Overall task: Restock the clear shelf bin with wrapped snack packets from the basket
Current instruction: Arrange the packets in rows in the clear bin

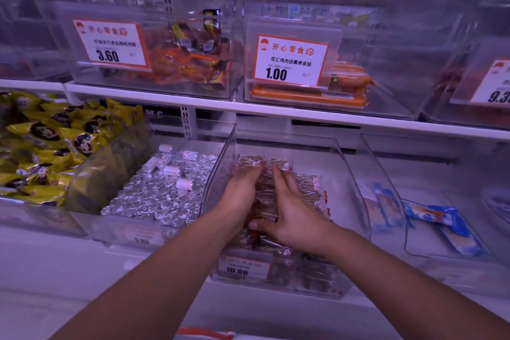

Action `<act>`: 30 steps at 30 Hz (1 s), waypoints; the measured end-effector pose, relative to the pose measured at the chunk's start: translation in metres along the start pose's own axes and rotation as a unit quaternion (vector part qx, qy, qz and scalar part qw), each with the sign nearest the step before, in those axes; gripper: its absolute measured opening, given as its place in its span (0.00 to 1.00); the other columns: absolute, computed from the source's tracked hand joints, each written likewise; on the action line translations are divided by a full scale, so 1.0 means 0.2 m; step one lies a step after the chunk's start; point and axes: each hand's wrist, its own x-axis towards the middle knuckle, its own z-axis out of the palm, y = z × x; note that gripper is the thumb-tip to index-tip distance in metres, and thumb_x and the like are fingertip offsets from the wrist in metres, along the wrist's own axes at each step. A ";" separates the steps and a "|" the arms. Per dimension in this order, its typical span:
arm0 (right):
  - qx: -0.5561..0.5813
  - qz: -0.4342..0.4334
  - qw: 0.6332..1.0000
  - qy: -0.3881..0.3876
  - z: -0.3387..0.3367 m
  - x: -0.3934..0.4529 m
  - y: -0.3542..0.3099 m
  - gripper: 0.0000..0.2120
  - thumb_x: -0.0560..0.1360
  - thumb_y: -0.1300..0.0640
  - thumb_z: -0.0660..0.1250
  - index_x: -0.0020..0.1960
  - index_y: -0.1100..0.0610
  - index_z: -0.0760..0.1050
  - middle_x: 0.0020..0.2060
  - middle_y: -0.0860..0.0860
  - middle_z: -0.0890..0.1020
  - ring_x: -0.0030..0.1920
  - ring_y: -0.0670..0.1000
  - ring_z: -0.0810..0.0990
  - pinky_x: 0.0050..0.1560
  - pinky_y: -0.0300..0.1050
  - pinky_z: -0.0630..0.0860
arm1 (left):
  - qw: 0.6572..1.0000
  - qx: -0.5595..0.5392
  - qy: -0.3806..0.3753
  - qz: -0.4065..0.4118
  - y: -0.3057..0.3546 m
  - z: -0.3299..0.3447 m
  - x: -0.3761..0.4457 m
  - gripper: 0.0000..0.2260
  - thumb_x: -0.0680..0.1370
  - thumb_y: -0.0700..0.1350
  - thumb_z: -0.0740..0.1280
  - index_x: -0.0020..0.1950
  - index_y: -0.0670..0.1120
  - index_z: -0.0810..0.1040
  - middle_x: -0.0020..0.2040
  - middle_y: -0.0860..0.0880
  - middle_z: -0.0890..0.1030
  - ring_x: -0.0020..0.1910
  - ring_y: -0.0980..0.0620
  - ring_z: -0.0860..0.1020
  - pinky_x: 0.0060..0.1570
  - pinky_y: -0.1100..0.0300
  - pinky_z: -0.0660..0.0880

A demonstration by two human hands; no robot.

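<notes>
The shelf (276,114) runs across the whole view, lined with see-through containers. The clear bin (356,190) in the middle of the lower row is the one being filled; its price label (239,268) faces out at the front. To its left sits a tray of silver foil sweets (162,196), and further left a heap of yellow packets (41,152). To its right lie a few blue packets (441,223).

Inside the clear bin, the wrapped snack packets (309,188) already form a fair pile, reddish-brown in clear wrap. Both hands are down in it. The left hand (242,196) lies on the pile with fingers stretched forward, and the right hand (289,212) rests beside it, fingers spread and flat, thumb tucked toward the front. Neither seems to pinch anything; they look to be pressing and smoothing the pile.

So I'd judge this the settling step: a load is in and is being levelled. The basket is hardly in view, perhaps only the red edge (204,332) at the bottom. The next move probably calls for lifting both hands clear and reaching down for another handful.
</notes>
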 end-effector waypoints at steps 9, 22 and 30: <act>-0.010 0.005 1.000 0.002 -0.03 0.01 0.05 0.67 0.60 0.38 0.80 0.79 0.47 0.33 0.78 0.46 0.50 0.77 0.49 0.55 0.64 0.32 0.55 | 0.769 0.559 -0.280 0.131 0.19 -0.07 -0.06 0.33 0.65 0.46 0.75 0.68 0.46 0.70 0.51 0.50 0.80 0.47 0.49 0.82 0.47 0.56 0.80; -0.104 -0.020 0.963 0.246 -0.43 -0.45 0.11 0.35 0.76 0.33 0.58 0.78 0.46 0.57 0.69 0.43 0.69 0.67 0.44 0.69 0.65 0.46 0.69 | 0.519 0.799 -0.240 0.186 0.10 -0.06 -0.04 0.46 0.70 0.64 0.65 0.78 0.43 0.51 0.73 0.42 0.62 0.70 0.39 0.65 0.71 0.44 0.65; 0.028 0.031 0.960 0.276 -0.18 -0.55 0.27 0.26 0.78 0.44 0.63 0.73 0.53 0.66 0.65 0.46 0.70 0.65 0.44 0.72 0.67 0.37 0.67 | 0.679 0.662 -0.261 0.180 0.21 -0.06 0.00 0.37 0.63 0.54 0.81 0.68 0.53 0.68 0.57 0.53 0.80 0.51 0.55 0.78 0.52 0.63 0.75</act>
